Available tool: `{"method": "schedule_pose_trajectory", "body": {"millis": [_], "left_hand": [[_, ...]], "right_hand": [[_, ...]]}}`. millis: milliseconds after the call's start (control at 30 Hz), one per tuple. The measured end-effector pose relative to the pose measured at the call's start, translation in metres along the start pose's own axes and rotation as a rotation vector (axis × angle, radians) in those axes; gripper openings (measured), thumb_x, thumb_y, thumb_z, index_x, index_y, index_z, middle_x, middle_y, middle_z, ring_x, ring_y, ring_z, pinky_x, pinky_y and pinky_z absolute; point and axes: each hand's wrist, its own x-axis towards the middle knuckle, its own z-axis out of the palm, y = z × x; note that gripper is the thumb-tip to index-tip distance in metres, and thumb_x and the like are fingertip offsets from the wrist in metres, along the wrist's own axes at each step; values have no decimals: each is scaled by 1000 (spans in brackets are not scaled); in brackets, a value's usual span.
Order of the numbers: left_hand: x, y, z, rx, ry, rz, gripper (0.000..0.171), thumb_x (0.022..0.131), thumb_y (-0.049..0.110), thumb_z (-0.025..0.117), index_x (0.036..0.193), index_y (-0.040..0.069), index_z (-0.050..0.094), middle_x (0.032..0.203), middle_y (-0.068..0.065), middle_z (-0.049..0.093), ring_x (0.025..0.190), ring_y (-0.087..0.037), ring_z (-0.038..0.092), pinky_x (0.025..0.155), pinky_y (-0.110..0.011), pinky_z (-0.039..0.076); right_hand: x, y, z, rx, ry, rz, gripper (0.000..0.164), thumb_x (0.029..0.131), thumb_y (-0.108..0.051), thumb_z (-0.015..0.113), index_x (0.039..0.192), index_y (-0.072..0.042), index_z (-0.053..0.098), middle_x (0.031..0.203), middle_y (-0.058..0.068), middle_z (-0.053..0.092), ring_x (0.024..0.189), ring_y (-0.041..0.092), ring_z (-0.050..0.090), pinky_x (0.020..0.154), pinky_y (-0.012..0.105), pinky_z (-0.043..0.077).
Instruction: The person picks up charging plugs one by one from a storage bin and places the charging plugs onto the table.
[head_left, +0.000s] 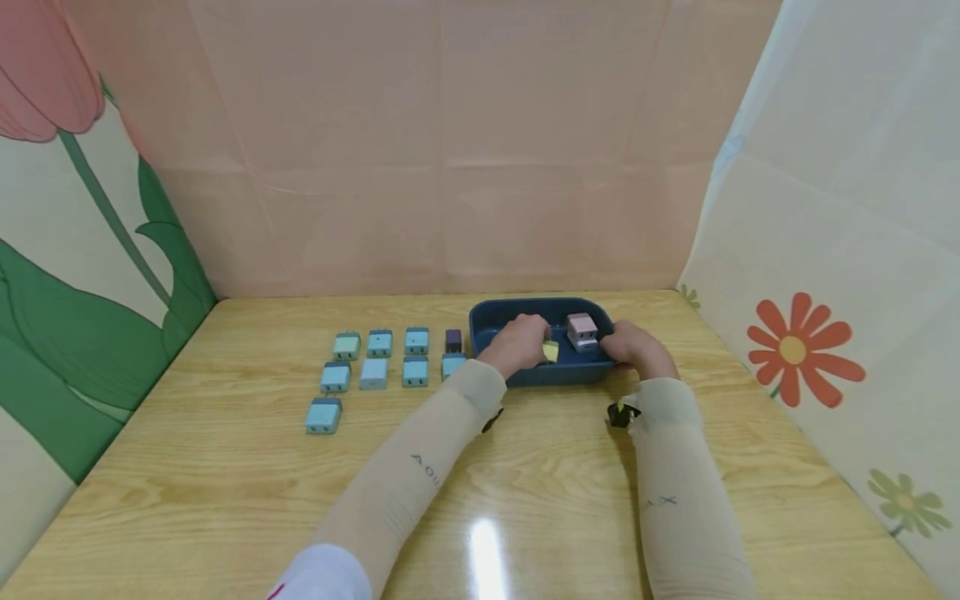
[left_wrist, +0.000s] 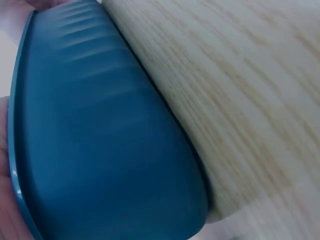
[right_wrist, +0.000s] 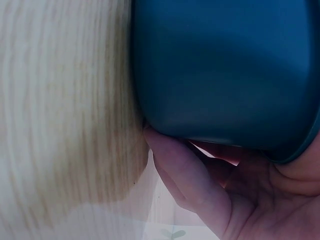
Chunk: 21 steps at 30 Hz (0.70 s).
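Note:
A dark blue plastic bin (head_left: 558, 375) stands at the back of the table. My left hand (head_left: 517, 343) reaches down into it and holds a small pale yellow block (head_left: 551, 351) by the thumb side; the fingertips are hidden. In the left wrist view the bin's outer wall (left_wrist: 110, 135) hides most of that hand. My right hand (head_left: 639, 346) grips the bin's right end. In the right wrist view its fingers (right_wrist: 185, 170) curl against the outside of the bin near the base, with the rim by the palm. A pinkish charger plug (head_left: 581, 327) lies on a whitish one (head_left: 586, 345) inside the bin.
Left of the bin, several light blue charger plugs (head_left: 379, 342) sit in rough rows on the wooden table (head_left: 225, 467). One blue plug (head_left: 323, 415) lies nearer the front. A dark purple plug (head_left: 453, 340) stands close to the bin's left end. A pink cloth wall (head_left: 442, 167) rises behind.

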Motion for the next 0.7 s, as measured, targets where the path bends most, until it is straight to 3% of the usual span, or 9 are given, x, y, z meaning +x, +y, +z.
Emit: {"method": "schedule_pose_trajectory", "body": {"millis": [167,400,700], "left_hand": [[1,-1,2,-16,21,-17,45,99,16,81,143,10,71,140,-7,74,116,-22,74,96,-36,64],[4,-3,3,-27,34,-26,32,100,11,80,132,10,78,122,-6,79,89,-17,69,79,-32,59],[4,-4,4,-60,31,-33,40,100,3,75,140,11,74,133,-7,77,97,-17,69,86,-33,61]], "right_hand": [[-1,-1,-2,-17,1,-3,32,92,-7,48,111,13,64,104,23,68,87,31,67,72,30,54],[0,-1,-1,-24,5,-16,30,91,-8,49,108,11,65,103,23,69,87,32,67,73,30,53],[0,-1,0,-23,10,-12,31,91,-8,49,108,12,65,102,23,68,87,32,67,73,30,53]]}}
